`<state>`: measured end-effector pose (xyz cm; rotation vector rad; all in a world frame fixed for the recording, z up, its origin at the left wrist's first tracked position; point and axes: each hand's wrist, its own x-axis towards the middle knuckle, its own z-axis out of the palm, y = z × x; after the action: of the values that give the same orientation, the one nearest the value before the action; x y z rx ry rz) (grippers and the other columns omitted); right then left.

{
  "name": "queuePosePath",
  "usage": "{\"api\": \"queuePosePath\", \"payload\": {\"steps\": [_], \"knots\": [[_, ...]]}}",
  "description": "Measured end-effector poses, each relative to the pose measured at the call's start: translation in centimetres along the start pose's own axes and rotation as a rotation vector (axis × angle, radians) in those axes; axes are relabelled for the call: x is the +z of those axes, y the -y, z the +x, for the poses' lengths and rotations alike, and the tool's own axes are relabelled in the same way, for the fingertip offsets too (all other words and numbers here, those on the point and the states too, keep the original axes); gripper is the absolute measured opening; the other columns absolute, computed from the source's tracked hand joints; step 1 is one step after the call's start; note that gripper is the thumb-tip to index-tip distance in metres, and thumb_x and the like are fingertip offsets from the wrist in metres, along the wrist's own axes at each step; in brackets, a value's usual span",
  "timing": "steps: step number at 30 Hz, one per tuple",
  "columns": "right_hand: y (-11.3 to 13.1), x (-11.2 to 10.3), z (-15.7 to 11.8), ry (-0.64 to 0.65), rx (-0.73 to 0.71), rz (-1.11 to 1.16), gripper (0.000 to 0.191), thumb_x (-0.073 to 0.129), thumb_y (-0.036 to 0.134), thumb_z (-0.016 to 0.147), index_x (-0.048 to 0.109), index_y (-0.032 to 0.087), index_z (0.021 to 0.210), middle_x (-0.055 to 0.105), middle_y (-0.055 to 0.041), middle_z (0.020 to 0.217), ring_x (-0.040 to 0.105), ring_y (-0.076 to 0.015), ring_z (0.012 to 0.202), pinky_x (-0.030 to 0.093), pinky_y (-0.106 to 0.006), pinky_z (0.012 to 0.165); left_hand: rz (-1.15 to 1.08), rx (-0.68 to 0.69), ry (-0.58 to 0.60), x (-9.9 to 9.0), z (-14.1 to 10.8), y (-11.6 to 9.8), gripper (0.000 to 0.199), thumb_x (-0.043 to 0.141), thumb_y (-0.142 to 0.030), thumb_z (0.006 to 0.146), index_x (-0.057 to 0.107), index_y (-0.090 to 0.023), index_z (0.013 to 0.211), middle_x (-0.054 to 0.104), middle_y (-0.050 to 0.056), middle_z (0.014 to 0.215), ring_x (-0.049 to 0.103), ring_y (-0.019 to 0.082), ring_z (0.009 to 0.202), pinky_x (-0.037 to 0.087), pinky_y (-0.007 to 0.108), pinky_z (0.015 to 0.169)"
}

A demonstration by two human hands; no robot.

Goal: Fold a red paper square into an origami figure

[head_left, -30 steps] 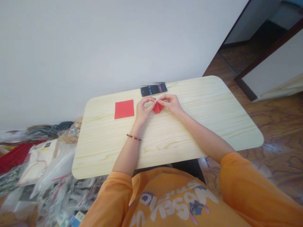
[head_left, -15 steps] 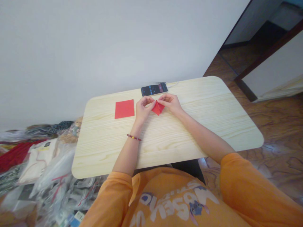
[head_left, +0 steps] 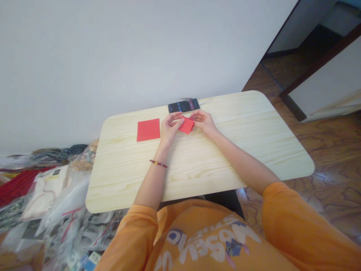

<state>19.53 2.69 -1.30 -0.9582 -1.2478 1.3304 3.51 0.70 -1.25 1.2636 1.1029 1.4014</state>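
Between my hands is a small folded piece of red paper [head_left: 186, 125], held just above the table. My left hand [head_left: 170, 128] pinches its left side, thumb on top. At its right edge my right hand [head_left: 203, 121] has closed fingers on the paper; their tips are partly hidden behind it. The folded paper now looks like a small, nearly flat square with some layers showing at its lower right. To the left of my left hand, a larger square of red paper [head_left: 148, 130] lies flat on the table.
The light wood-grain table [head_left: 225, 158] stands against a white wall [head_left: 141, 49]. A phone [head_left: 184, 106] with a lit screen and a white cable lies at its back edge. Plastic-wrapped clothes and bags [head_left: 62, 203] are heaped on the left; wooden floor [head_left: 332, 150] shows on the right.
The folded paper has gone from a spread, pointed shape with a centre fold to a flatter square face. Both hands have shifted slightly around it. The flat red square has stayed put.
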Motion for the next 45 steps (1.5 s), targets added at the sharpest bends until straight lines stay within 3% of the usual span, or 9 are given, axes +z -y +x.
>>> {"api": "queuePosePath", "payload": {"steps": [3, 6, 14, 20, 25, 30, 34, 38, 45], "knots": [[-0.2, -0.1, 0.0, 0.001, -0.003, -0.002, 0.04, 0.084, 0.039, 0.048, 0.059, 0.02, 0.073, 0.067, 0.0004, 0.076, 0.062, -0.0136, 0.072, 0.052, -0.028, 0.073, -0.028, -0.057, 0.089, -0.1, -0.1, 0.2, 0.041, 0.078, -0.043, 0.067, 0.069, -0.023, 0.101, 0.073, 0.006, 0.099, 0.068, 0.017, 0.084, 0.053, 0.03, 0.077], [-0.5, -0.2, 0.1, 0.009, -0.007, 0.002, 0.039, 0.084, 0.039, 0.048, 0.061, 0.019, 0.073, 0.069, -0.0012, 0.079, 0.063, -0.0144, 0.074, 0.052, -0.029, 0.075, -0.031, -0.089, 0.084, -0.1, 0.0, 0.5, 0.041, 0.08, -0.043, 0.064, 0.07, -0.021, 0.096, 0.073, 0.006, 0.093, 0.068, 0.017, 0.08, 0.053, 0.031, 0.077], [-0.1, 0.1, -0.1, 0.066, 0.102, 0.123, 0.043, 0.075, 0.054, 0.062, 0.065, 0.021, 0.087, 0.07, -0.0006, 0.078, 0.064, -0.0148, 0.072, 0.053, -0.029, 0.069, -0.088, -0.152, -0.102, -0.2, 0.4, 1.1, 0.038, 0.082, -0.044, 0.058, 0.068, -0.019, 0.084, 0.072, 0.003, 0.08, 0.067, 0.014, 0.071, 0.055, 0.028, 0.069], [0.0, 0.2, -0.2, 0.083, 0.07, 0.056, 0.05, 0.086, 0.037, 0.049, 0.059, 0.02, 0.087, 0.067, 0.0026, 0.07, 0.063, -0.0135, 0.066, 0.051, -0.026, 0.064, -0.058, -0.098, -0.234, -0.2, 0.5, 0.9, 0.036, 0.082, -0.041, 0.058, 0.065, -0.019, 0.08, 0.069, 0.002, 0.079, 0.066, 0.014, 0.071, 0.055, 0.026, 0.065], [-0.6, -0.3, 0.3, -0.047, -0.001, 0.043, 0.04, 0.082, 0.038, 0.055, 0.059, 0.02, 0.081, 0.068, 0.0004, 0.08, 0.064, -0.0139, 0.072, 0.051, -0.027, 0.066, -0.002, -0.004, -0.107, -0.1, 0.1, 0.5, 0.033, 0.082, -0.035, 0.061, 0.064, -0.02, 0.085, 0.07, 0.004, 0.094, 0.067, 0.015, 0.079, 0.056, 0.031, 0.073], [-0.7, -0.5, 0.5, -0.089, -0.053, 0.023, 0.036, 0.08, 0.037, 0.058, 0.062, 0.02, 0.085, 0.068, 0.0001, 0.081, 0.065, -0.0149, 0.077, 0.052, -0.029, 0.074, 0.053, -0.059, 0.036, 0.2, -0.2, 0.6, 0.031, 0.081, -0.031, 0.061, 0.068, -0.017, 0.086, 0.072, 0.006, 0.089, 0.069, 0.018, 0.074, 0.055, 0.033, 0.073], [-0.5, -0.4, 0.3, -0.079, -0.074, -0.004, 0.038, 0.081, 0.035, 0.057, 0.064, 0.02, 0.087, 0.07, -0.0006, 0.083, 0.067, -0.016, 0.08, 0.052, -0.031, 0.082, 0.134, -0.011, 0.012, 0.4, -0.3, 0.5, 0.027, 0.08, -0.032, 0.062, 0.07, -0.017, 0.082, 0.073, 0.007, 0.091, 0.069, 0.018, 0.078, 0.056, 0.032, 0.074], [-0.1, -0.2, 0.0, -0.061, -0.048, 0.012, 0.036, 0.082, 0.033, 0.055, 0.066, 0.019, 0.084, 0.071, -0.0011, 0.079, 0.067, -0.0164, 0.076, 0.053, -0.031, 0.078, 0.169, 0.05, -0.008, 0.5, -0.3, 0.4, 0.024, 0.077, -0.035, 0.066, 0.071, -0.017, 0.082, 0.073, 0.007, 0.09, 0.068, 0.018, 0.084, 0.055, 0.03, 0.075], [0.3, 0.0, -0.2, -0.074, -0.029, 0.03, 0.035, 0.083, 0.032, 0.053, 0.067, 0.018, 0.081, 0.073, -0.0016, 0.078, 0.068, -0.017, 0.075, 0.054, -0.031, 0.075, 0.118, 0.013, -0.012, 0.4, -0.1, 1.0, 0.023, 0.078, -0.032, 0.066, 0.072, -0.016, 0.081, 0.073, 0.007, 0.085, 0.067, 0.017, 0.077, 0.054, 0.03, 0.072]]}}
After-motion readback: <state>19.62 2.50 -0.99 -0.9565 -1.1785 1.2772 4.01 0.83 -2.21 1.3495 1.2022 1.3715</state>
